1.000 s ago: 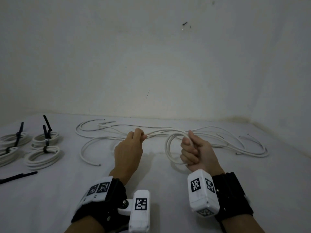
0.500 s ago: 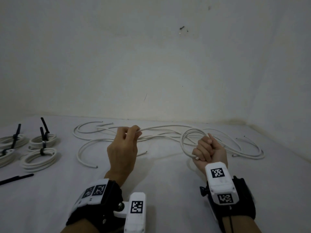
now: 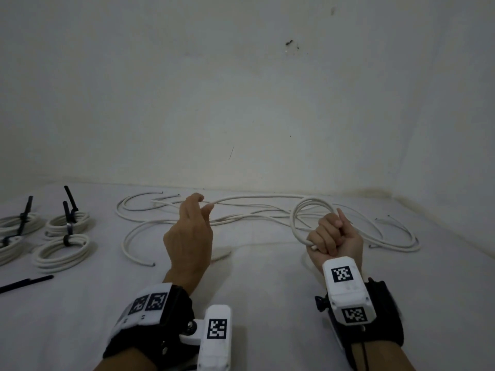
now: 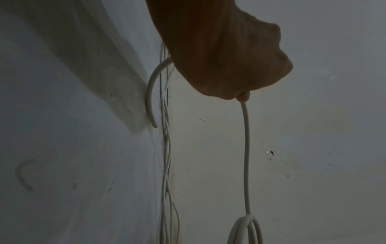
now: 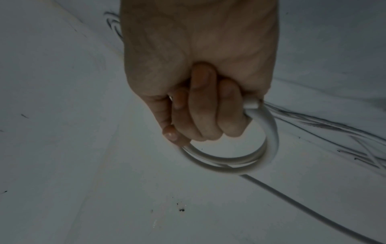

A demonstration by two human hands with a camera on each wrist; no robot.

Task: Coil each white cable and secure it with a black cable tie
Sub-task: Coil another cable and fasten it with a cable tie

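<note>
My right hand is a fist gripping a small coil of white cable, held upright above the table; the right wrist view shows the fingers curled round the coil's loops. From the coil a single strand runs left to my left hand, which pinches it between thumb and forefinger, raised off the table. The left wrist view shows that strand stretched taut from the fingertips to the coil. More loose white cables lie tangled behind both hands.
Several tied cable coils with black ties sit at the far left of the white table. A loose black cable tie lies near the left front. A wall closes the back, and another the right.
My right hand has swung to the right with the coil and turned. My left hand has slid left along the strand and lifted, so the strand between them is longer.
</note>
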